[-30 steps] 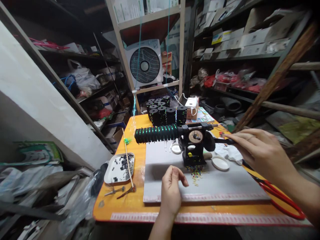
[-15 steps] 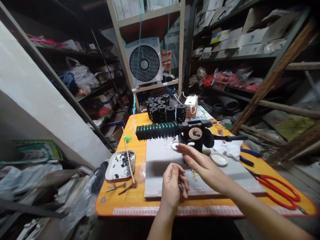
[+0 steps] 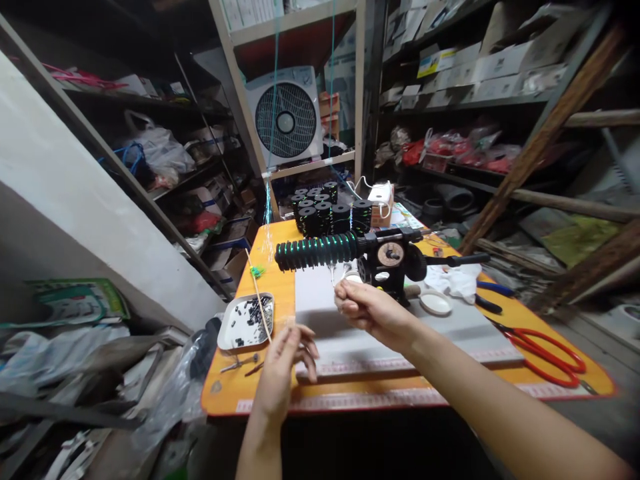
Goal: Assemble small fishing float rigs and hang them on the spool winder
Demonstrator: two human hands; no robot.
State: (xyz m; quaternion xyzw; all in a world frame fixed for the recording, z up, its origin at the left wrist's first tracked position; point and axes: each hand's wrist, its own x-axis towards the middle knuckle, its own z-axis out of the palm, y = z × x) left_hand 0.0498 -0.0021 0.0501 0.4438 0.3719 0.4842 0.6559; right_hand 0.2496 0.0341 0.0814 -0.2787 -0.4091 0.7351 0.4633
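My right hand (image 3: 367, 307) is closed in a pinch over the grey board (image 3: 335, 333), just below the black machine. Whatever its fingertips hold is too small to make out. At the board's left edge, my left hand (image 3: 286, 360) has thumb and forefinger together and the other fingers loosely curled; I cannot make out anything in the pinch. The black machine (image 3: 393, 263) carries a long ribbed black roll (image 3: 317, 251) with shiny green strands, pointing left. Beside my left hand lie a white tray (image 3: 226, 333) of small black and metal pieces and a thin wooden stick (image 3: 253, 283).
Several black spools (image 3: 320, 212) stand at the table's back, beside a small box with a white cord (image 3: 383, 203). On the right lie red-handled scissors (image 3: 553, 357), blue-handled pliers (image 3: 493, 288), a white lid (image 3: 436, 303) and crumpled tissue (image 3: 455, 280). A box fan (image 3: 286, 120) stands behind.
My left hand has moved left toward the tray. My right hand has gone from stretched fingers to a closed pinch, slightly left. The view has shifted a little.
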